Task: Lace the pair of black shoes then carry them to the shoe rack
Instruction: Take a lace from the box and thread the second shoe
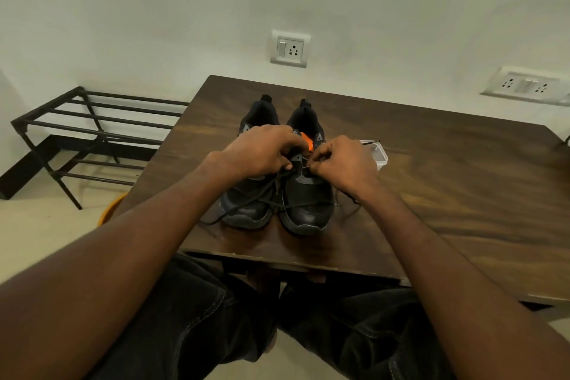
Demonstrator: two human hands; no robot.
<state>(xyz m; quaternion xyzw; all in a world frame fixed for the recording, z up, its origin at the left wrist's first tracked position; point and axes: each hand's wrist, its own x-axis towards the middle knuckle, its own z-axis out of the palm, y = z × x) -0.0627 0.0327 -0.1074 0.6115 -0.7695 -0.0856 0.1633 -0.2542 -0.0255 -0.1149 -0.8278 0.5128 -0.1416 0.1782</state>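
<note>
Near the front edge of the dark wood-grain table (431, 194), a pair of black lace-up sports shoes stands side by side, toes toward the person. Both hands work on the right shoe (308, 203), the one showing an orange tongue lining. The left hand (262, 151) curls over the eyelet area and appears to steady the shoe while holding part of the black cord lace (246, 200). The right hand (342, 160) pinches the lace tip at an eyelet on the shoe's right side.

The loose run of lace trails across the toe of the left shoe (246, 207) and onto the tabletop. A hard pull could drag that shoe toward the front edge, or snag the slack under a sole. The tip is thin and largely hidden by the fingers, so it may miss the eyelet or skip one, leaving uneven lacing. A clear plastic container (381, 157) sits just beside the right hand and could be knocked. The black metal-bar shoe rack (92, 120) waits on the floor beyond the table's left edge.
</note>
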